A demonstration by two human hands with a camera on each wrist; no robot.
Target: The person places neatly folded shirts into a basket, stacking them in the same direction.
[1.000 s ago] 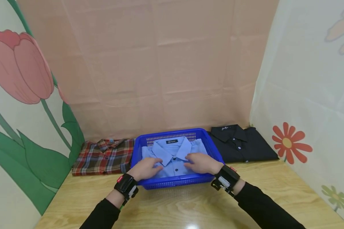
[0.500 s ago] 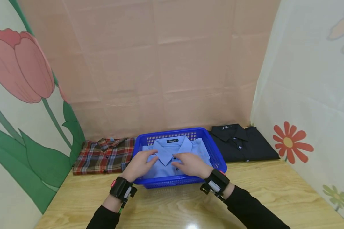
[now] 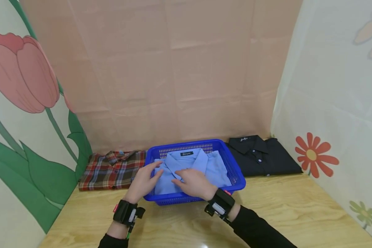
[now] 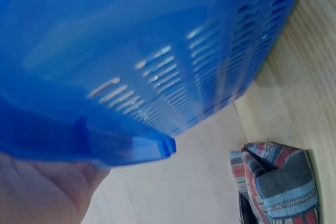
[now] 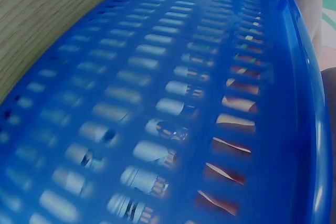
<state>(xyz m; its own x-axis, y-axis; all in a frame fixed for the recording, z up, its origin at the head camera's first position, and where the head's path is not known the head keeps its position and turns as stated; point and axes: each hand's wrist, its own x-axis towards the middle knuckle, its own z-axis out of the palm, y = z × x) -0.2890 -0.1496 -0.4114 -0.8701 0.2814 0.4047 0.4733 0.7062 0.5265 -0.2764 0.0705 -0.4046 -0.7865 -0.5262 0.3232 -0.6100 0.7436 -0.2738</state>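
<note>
A folded light blue shirt (image 3: 217, 168) lies collar away from me inside a blue plastic basket (image 3: 234, 163). My left hand (image 3: 144, 182) is over the basket's left side, with thumb and fingers spread apart near the shirt's left edge. Over the shirt's lower front is my right hand (image 3: 194, 184), its fingers loosely bent and hiding the buttons. Neither hand grips anything. In the left wrist view, the slotted basket wall (image 4: 173, 72) stands in front of part of the left palm (image 4: 47, 192). The right wrist view is filled by the slotted basket wall (image 5: 173, 93).
Left of the basket lies a folded plaid shirt (image 3: 113, 170), close to its rim. A folded black shirt (image 3: 260, 155) lies at the right. All are on a wooden table (image 3: 272, 206), with a pinkish-brown backdrop (image 3: 173, 69) behind and printed side walls.
Both hands have moved left and toward me across the blue shirt, the right hand farther, uncovering the shirt's right side. The basket stays in about the same place.
</note>
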